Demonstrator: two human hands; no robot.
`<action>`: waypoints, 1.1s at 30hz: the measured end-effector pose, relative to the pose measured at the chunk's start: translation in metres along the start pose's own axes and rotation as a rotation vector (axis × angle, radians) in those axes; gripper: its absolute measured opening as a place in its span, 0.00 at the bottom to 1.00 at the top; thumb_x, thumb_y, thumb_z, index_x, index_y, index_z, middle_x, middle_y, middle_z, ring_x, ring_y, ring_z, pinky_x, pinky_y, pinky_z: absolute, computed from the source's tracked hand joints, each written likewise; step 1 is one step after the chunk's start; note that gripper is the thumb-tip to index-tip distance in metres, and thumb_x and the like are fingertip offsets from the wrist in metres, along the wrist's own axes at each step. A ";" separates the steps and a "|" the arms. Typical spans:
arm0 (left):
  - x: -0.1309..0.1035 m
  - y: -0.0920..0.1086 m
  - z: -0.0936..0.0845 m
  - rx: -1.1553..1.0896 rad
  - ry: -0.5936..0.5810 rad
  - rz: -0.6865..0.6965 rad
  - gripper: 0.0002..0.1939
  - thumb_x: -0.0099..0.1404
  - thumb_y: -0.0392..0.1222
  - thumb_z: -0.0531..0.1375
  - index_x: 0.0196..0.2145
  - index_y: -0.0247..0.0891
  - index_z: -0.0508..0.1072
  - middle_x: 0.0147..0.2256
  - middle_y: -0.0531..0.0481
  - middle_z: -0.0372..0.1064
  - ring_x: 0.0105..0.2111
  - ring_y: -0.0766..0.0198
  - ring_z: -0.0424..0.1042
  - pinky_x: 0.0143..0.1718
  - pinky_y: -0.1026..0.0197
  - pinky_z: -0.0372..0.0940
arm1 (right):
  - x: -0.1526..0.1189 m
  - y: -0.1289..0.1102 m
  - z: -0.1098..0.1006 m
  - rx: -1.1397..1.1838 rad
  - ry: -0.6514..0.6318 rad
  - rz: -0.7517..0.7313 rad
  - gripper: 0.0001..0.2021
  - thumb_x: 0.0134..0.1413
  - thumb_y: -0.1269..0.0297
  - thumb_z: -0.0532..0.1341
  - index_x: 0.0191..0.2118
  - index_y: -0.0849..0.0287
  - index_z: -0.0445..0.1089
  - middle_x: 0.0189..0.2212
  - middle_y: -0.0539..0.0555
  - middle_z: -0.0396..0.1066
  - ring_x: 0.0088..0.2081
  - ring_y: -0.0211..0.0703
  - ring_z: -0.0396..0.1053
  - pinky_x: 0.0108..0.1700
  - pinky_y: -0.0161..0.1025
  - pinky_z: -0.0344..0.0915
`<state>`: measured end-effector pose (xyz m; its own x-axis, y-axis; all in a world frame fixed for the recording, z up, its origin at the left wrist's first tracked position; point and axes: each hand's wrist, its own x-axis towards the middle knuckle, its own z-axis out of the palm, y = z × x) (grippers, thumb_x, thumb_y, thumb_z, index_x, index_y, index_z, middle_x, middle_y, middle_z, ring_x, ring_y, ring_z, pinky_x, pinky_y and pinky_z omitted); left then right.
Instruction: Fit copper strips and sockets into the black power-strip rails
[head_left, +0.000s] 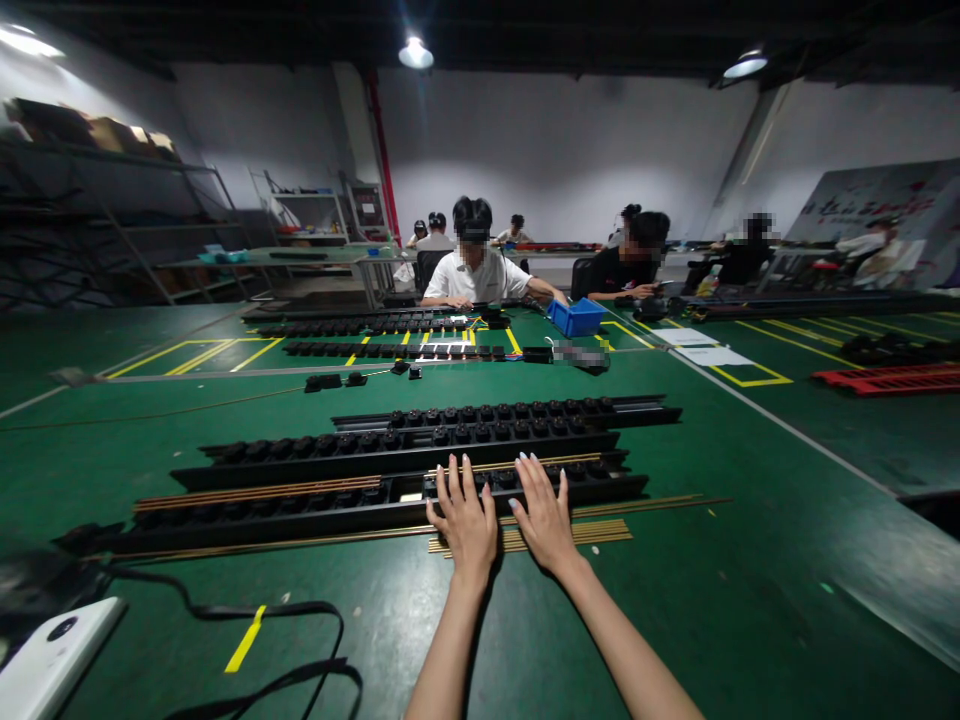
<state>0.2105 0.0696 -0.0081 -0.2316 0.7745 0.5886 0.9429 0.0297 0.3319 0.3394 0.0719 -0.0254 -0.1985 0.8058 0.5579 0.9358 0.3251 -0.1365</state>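
Note:
Both my hands lie over the nearest long black rail (pixel 315 518), which carries a row of black blocks. My left hand (pixel 469 520) has its fingers spread across the rail, near a pale gap in the block row. Just right of it, my right hand (pixel 546 510) rests with its fingers stretched out. Thin brass rods (pixel 525 463) run along the rail's top under my fingertips. Copper-coloured rods (pixel 262 492) lie on its left half. More brass rods (pixel 604 531) are on the table beneath my wrists. Neither hand is closed on anything.
Two more black rails (pixel 480 432) lie behind the near one. A white phone (pixel 60 660) and black strap (pixel 300 606) are at the front left. Across the green table (pixel 750 600), a person in a white shirt (pixel 480 275) sits near a blue bin (pixel 577 318).

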 end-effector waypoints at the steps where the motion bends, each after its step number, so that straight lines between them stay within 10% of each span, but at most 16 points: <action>1: 0.000 -0.001 0.000 0.001 0.000 -0.002 0.26 0.70 0.44 0.46 0.64 0.44 0.47 0.63 0.43 0.52 0.64 0.53 0.46 0.58 0.38 0.45 | 0.000 0.000 0.000 0.001 0.000 0.000 0.29 0.65 0.58 0.42 0.67 0.54 0.30 0.65 0.56 0.48 0.65 0.45 0.44 0.63 0.57 0.33; 33: 0.010 -0.021 0.002 -0.044 0.087 -0.118 0.24 0.70 0.45 0.44 0.63 0.41 0.52 0.59 0.40 0.59 0.61 0.54 0.52 0.57 0.40 0.47 | 0.000 -0.001 0.000 0.004 0.005 0.004 0.30 0.65 0.58 0.43 0.67 0.54 0.29 0.64 0.56 0.49 0.65 0.46 0.46 0.63 0.58 0.35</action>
<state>0.1891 0.0781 -0.0106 -0.3616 0.7096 0.6048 0.8969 0.0876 0.4334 0.3388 0.0714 -0.0254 -0.1930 0.8046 0.5615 0.9356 0.3234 -0.1418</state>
